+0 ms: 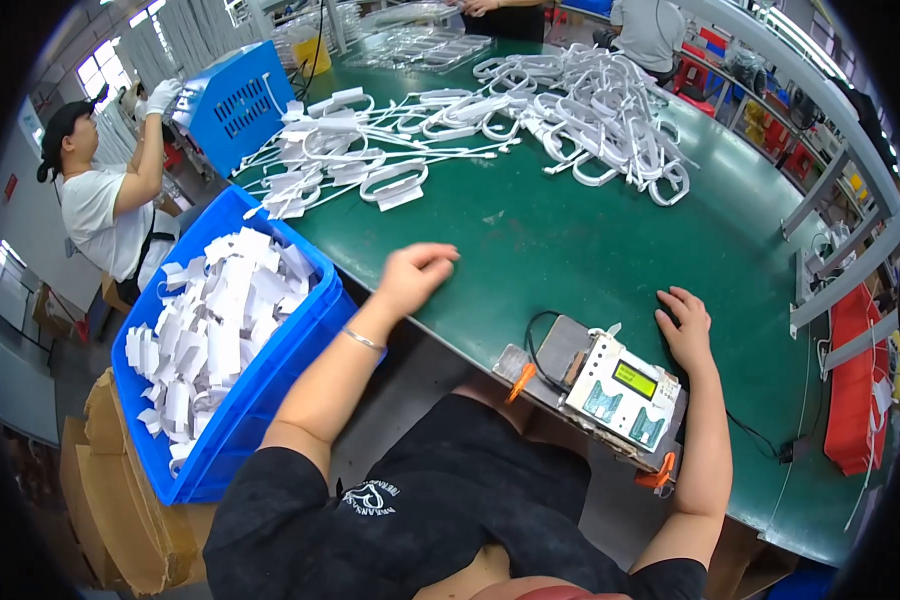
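Observation:
My left hand point(420, 277) is over the near left edge of the green table point(530, 235), its fingers loosely stretched and holding nothing that I can see. My right hand point(686, 326) rests on the tabletop with fingers apart and slightly bent, nothing in it. Just below that hand is a white tester box point(625, 391) with a small lit green screen, mounted at the table edge. Orange clamps point(519, 382) hold its base. Coiled white cables point(610, 110) are heaped at the far side. More cables with white paper sleeves point(320, 150) lie at the far left.
A blue crate point(322, 290) full of white paper sleeves point(225, 320) stands at my left on cardboard point(120, 480). Beyond is another blue crate point(240, 105) beside a gloved co-worker point(110, 190). A red bin point(850, 385) and grey metal posts point(835, 285) are at the right.

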